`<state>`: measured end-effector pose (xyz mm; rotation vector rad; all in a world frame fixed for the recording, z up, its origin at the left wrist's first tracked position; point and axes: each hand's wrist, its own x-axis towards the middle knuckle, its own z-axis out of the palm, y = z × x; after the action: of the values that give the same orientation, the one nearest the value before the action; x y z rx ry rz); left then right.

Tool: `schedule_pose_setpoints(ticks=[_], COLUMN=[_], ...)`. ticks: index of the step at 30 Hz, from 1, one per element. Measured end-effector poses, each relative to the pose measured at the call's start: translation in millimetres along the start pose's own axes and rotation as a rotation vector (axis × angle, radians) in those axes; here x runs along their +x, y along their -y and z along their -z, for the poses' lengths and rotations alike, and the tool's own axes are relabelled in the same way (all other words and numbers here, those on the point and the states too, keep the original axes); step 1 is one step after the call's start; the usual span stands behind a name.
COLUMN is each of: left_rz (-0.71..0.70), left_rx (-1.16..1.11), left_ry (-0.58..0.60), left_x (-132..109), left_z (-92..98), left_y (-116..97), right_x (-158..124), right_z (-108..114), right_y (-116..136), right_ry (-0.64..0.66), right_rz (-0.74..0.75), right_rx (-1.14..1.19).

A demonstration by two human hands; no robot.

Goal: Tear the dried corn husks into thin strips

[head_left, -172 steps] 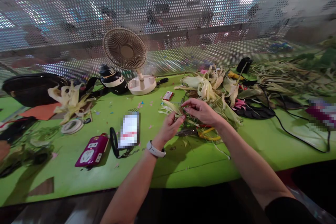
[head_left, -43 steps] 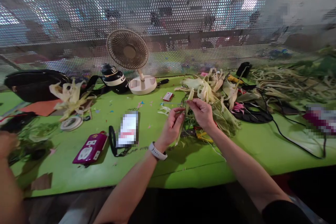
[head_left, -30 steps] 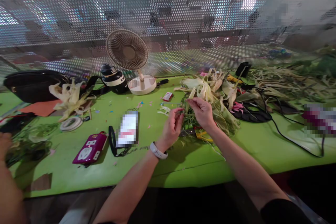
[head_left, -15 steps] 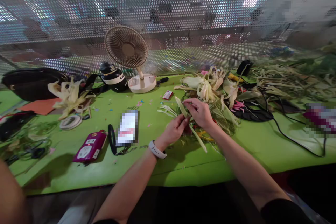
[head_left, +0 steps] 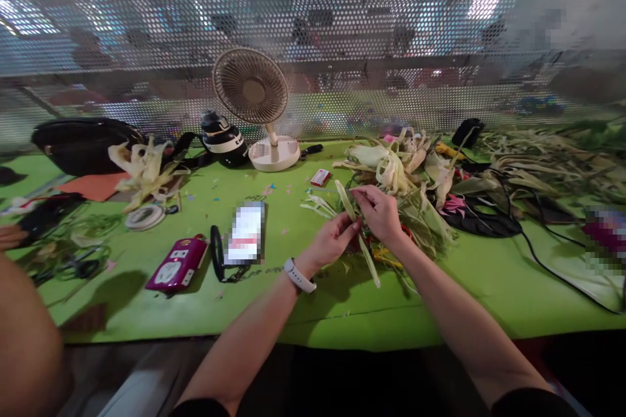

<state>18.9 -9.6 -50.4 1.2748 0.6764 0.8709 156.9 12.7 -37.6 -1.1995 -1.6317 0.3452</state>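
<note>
Work seems midway: left hand (head_left: 332, 241) pinches a pale husk strip (head_left: 346, 199); right hand (head_left: 380, 212), fingertips gathered close by, grip unclear; loose husks (head_left: 379, 164) lie heaped beyond

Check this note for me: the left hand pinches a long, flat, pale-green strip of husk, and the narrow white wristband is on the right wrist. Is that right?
Not quite: the narrow white wristband is on the left wrist, as the head view shows. The left hand does pinch the long, flat, pale-green strip of husk.
</note>
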Motion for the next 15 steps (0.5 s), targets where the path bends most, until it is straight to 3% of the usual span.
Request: schedule_pose_setpoints(ticks=[3,6,9,12,15], left_rz=[-0.037,-0.151,-0.27,-0.258,-0.123], left_rx=[-0.038,-0.161,-0.271,-0.447,-0.554], left_ry=[-0.102,-0.234,-0.306,-0.318,-0.264], left_x=[7.1,14.2,18.2,18.4,16.1], left_z=[11.2,28.0,40.7,43.1,38.0], left_y=[-1.4,-6.9,-11.7,-13.9,-14.9], right_x=[8.1,18.4,27.4,32.3,30.4], right_z=[-5.0,-8.7,-15.0,-26.9,-38.6], right_y=[0.5,4.0,4.0,1.2,2.8], right_ry=[-0.025,-0.104,-0.178,-0.154,0.167], right_rz=[0.02,0.143,0.155,-0.136,-0.436], right_rx=[-0.082,-0.173,-0.098,0.253,0.642])
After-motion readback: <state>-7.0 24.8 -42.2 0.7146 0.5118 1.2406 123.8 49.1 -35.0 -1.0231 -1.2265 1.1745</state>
